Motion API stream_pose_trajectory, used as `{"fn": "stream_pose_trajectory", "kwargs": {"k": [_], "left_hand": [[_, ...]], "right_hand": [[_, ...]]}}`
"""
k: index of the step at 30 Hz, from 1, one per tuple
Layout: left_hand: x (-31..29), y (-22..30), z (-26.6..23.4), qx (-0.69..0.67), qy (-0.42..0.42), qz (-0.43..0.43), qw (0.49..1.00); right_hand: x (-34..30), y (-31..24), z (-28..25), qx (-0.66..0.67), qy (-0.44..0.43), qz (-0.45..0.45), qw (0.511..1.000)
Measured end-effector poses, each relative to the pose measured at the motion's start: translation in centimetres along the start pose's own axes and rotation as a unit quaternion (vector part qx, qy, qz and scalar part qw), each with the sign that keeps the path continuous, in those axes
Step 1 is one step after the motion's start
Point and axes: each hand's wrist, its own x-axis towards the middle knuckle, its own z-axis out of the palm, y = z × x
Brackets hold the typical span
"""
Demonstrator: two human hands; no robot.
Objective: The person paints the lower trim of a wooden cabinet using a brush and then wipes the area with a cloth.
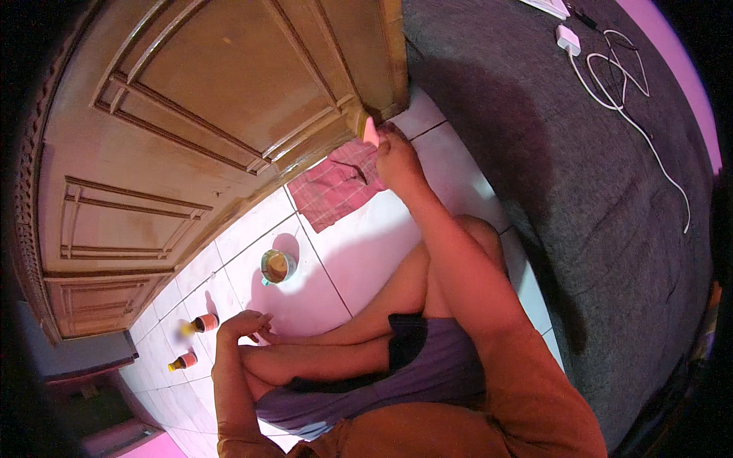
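Note:
My right hand (398, 162) is closed round the handle of a flat paintbrush (370, 131). The brush's bristles touch the lower edge of a brown panelled wooden door (221, 84), near its right corner. Under that hand, a red checked cloth (336, 187) lies spread on the tiles beside the door. My left hand (246, 324) hangs loosely by my crossed legs with its fingers stretched out, and it holds nothing. Just beyond it stands a glass mug (276, 267) with brownish liquid inside.
Two small dark bottles with red labels, one bottle (205, 324) farther and another bottle (183, 361) nearer, are on the white tiled floor (321, 278) at left. A grey-covered surface (611, 229) along the right side carries a white charger (567, 40) and its cable.

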Motion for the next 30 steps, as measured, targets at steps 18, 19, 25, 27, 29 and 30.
{"fn": "stream_pose_trajectory", "kwargs": {"k": [18, 19, 25, 27, 29, 30], "left_hand": [[0.2, -0.2, -0.7, 0.004, -0.014, 0.020, 1.000], [0.2, 0.1, -0.7, 0.021, -0.014, 0.013, 1.000], [0.5, -0.7, -0.7, 0.017, -0.018, 0.004, 1.000], [0.5, -0.2, -0.7, 0.007, -0.019, 0.008, 1.000], [0.2, 0.0, -0.7, 0.024, -0.022, 0.005, 0.999], [-0.1, 0.2, -0.7, 0.019, -0.022, 0.006, 1.000]], "right_hand": [[-0.5, -0.5, 2.1, 0.052, 0.100, 0.039, 0.993], [-0.4, -0.4, 2.6, 0.051, 0.099, 0.036, 0.993], [-3.6, -4.0, 6.9, 0.072, 0.009, -0.044, 0.996], [-4.1, -3.4, 8.2, 0.052, -0.065, -0.097, 0.992], [-4.8, -2.9, 9.4, 0.002, -0.107, -0.129, 0.986], [-5.7, -2.9, 9.9, -0.007, -0.071, -0.122, 0.990]]}}
